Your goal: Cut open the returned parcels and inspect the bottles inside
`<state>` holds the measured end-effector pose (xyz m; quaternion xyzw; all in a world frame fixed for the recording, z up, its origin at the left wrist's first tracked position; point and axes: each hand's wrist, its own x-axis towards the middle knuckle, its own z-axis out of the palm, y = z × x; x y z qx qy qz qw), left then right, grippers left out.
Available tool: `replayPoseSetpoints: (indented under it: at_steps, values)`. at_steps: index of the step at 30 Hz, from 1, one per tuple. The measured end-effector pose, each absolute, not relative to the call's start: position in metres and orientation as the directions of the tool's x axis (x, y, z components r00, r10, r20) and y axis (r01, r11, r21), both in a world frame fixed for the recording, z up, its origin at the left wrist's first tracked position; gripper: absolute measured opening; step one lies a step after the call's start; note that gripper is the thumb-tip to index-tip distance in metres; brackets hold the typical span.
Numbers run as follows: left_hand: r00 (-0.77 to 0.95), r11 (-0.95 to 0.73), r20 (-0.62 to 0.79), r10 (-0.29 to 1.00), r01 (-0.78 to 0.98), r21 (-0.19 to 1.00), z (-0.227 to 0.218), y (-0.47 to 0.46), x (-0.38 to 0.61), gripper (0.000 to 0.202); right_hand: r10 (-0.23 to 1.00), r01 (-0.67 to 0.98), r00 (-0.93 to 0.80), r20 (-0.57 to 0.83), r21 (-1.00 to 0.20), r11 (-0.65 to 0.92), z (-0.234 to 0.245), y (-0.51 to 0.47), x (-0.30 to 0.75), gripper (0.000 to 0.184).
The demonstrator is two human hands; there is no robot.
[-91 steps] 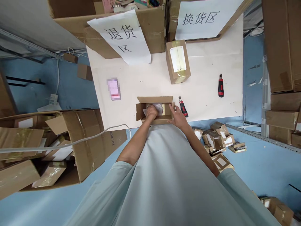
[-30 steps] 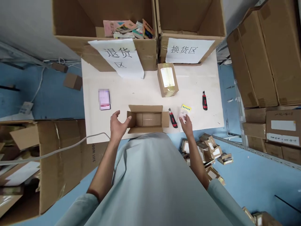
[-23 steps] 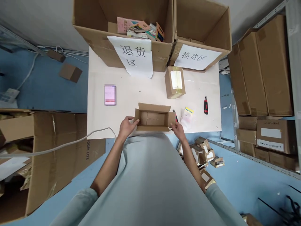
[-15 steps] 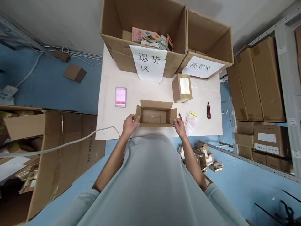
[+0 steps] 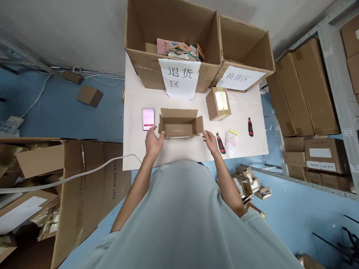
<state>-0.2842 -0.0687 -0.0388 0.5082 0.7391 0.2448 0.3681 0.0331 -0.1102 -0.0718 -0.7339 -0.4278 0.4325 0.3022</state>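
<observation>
Cardboard box (image 5: 179,126), flaps up, sits in the middle of the table (image 5: 179,150). Left hand (image 5: 153,141), fingers spread and gripping nothing, lies at its eight o'clock corner. Right hand (image 5: 209,138), equally slack, is just off four o'clock.

Parcel-returns station in a warehouse.
Two big cardboard bins (image 5: 146,71) at the back of the table (image 5: 179,151) carry paper signs reading 退货区 (image 5: 179,76) and 换货区 (image 5: 238,78). Metal shelving (image 5: 332,82) holds stacked cartons (image 5: 308,86), a box cutter (image 5: 220,143) lies near an opened carton (image 5: 179,130), and small open boxes (image 5: 246,183) litter the blue floor (image 5: 56,116).
</observation>
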Motion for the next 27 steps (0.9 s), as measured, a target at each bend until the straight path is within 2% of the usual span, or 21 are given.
replayPoseSetpoints:
  at_steps: [4, 8, 13, 16, 19, 21, 24, 27]
  values:
    - [-0.126, 0.1, -0.026, 0.992, 0.624, 0.775, -0.021, -0.087, -0.252, 0.044, 0.825, 0.424, 0.428, -0.368, -0.725, -0.543, -0.08, -0.133, 0.087, 0.076]
    - [0.023, -0.063, 0.062, 0.998, 0.613, 0.787, -0.004, -0.099, -0.19, 0.037, 0.747, 0.417, 0.556, -0.365, -0.654, -0.631, -0.089, -0.152, 0.145, 0.077]
    - [0.231, -0.142, -0.002, 0.973, 0.605, 0.784, -0.003, -0.107, -0.098, 0.034, 0.71, 0.507, 0.611, -0.35, -0.515, -0.691, -0.111, -0.173, 0.205, 0.075]
    - [0.32, -0.148, -0.071, 0.945, 0.611, 0.778, -0.015, -0.11, -0.051, 0.034, 0.696, 0.565, 0.57, -0.437, -0.407, -0.718, -0.129, -0.183, 0.23, 0.083]
    - [0.37, -0.158, -0.117, 0.922, 0.633, 0.758, -0.03, -0.112, -0.014, 0.034, 0.706, 0.623, 0.509, -0.492, -0.356, -0.697, -0.141, -0.186, 0.247, 0.084]
    - [0.402, -0.184, -0.137, 0.906, 0.662, 0.726, -0.038, -0.112, 0.005, 0.036, 0.719, 0.678, 0.466, -0.516, -0.313, -0.665, -0.143, -0.185, 0.253, 0.077]
    - [0.449, -0.245, -0.15, 0.881, 0.704, 0.666, -0.044, -0.112, 0.027, 0.038, 0.711, 0.766, 0.404, -0.576, -0.212, -0.607, -0.137, -0.178, 0.259, 0.055]
    - [0.498, -0.301, -0.155, 0.853, 0.713, 0.634, -0.047, -0.113, 0.042, 0.041, 0.712, 0.791, 0.361, -0.603, -0.206, -0.576, -0.122, -0.171, 0.263, 0.045]
